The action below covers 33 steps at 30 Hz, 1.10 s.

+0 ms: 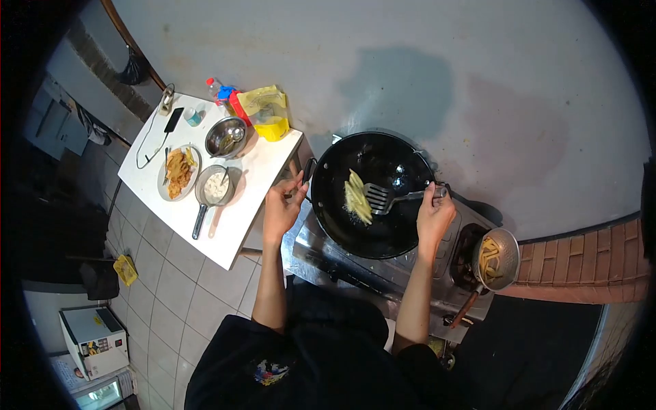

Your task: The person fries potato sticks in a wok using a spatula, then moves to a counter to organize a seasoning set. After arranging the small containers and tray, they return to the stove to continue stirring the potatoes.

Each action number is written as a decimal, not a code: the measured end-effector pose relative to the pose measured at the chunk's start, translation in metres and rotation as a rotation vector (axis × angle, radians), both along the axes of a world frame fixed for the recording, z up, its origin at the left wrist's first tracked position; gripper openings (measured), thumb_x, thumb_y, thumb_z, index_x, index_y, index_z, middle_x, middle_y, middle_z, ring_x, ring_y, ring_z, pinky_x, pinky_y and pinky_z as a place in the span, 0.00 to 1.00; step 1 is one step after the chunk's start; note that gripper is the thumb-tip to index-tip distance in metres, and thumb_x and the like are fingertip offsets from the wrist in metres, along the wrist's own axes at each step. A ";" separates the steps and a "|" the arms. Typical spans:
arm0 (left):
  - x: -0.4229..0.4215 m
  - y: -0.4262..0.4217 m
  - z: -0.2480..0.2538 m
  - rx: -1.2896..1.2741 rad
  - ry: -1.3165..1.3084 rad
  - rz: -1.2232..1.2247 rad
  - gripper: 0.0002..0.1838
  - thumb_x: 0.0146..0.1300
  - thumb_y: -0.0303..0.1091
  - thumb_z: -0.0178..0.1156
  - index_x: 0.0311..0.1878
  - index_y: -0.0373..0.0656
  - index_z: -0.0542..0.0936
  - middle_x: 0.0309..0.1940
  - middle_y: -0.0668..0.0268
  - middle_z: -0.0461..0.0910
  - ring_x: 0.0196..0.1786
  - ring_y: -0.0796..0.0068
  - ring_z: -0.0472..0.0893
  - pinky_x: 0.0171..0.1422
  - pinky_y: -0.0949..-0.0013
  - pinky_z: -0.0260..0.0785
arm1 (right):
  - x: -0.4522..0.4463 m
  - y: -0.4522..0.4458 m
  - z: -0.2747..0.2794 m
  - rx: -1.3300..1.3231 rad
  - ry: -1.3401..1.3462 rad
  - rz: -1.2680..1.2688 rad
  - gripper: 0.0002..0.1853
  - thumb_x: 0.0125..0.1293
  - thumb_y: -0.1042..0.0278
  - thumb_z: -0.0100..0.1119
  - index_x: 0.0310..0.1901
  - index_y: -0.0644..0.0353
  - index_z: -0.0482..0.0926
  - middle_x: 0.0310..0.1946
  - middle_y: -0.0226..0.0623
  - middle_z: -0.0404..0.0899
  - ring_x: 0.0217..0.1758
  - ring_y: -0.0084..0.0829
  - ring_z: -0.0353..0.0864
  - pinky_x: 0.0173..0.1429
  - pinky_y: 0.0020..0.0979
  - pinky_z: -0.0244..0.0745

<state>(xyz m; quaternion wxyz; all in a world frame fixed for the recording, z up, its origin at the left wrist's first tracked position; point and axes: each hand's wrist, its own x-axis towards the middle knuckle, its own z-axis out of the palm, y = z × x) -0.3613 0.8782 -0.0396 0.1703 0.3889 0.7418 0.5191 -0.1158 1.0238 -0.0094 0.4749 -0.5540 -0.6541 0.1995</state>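
A large black wok (372,239) sits on the stove. Pale fry-like strips (356,198) lie together inside it, left of its middle, with small bubbles along their lower edge. My right hand (435,217) is closed around the handle of a slotted spatula (379,198), whose metal head touches or nearly touches the strips. Just outside the wok's left rim is my left hand (282,208), its fingers apart and loosely bent beside the wok's side handle (309,171). It does not appear to grip that handle.
Right of the wok, a saucepan (504,263) of golden strips rests on the stove (437,263). A white table (225,247) at left holds a plate of fried food (179,172), a small pot (210,198), a steel bowl (225,126) and a yellow bag (266,109).
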 end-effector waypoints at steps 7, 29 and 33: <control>-0.001 0.000 0.007 -0.013 -0.032 0.003 0.13 0.63 0.30 0.64 0.50 0.37 0.83 0.39 0.56 0.84 0.41 0.70 0.83 0.48 0.68 0.72 | -0.009 -0.019 0.015 0.024 0.181 0.059 0.10 0.69 0.69 0.58 0.34 0.69 0.79 0.20 0.41 0.77 0.21 0.24 0.73 0.29 0.28 0.69; -0.035 0.004 0.017 -0.061 0.023 -0.300 0.14 0.62 0.33 0.65 0.45 0.32 0.83 0.44 0.49 0.83 0.48 0.53 0.83 0.54 0.60 0.73 | -0.012 -0.044 0.019 0.150 -0.236 -0.104 0.07 0.65 0.73 0.59 0.35 0.69 0.77 0.24 0.50 0.77 0.24 0.45 0.78 0.30 0.37 0.71; -0.039 0.003 0.018 -0.109 0.067 -0.329 0.15 0.61 0.33 0.64 0.46 0.31 0.83 0.44 0.49 0.82 0.48 0.50 0.81 0.56 0.59 0.70 | -0.032 -0.041 0.023 0.089 -0.095 -0.183 0.10 0.68 0.71 0.57 0.33 0.70 0.77 0.20 0.47 0.77 0.20 0.39 0.78 0.27 0.35 0.69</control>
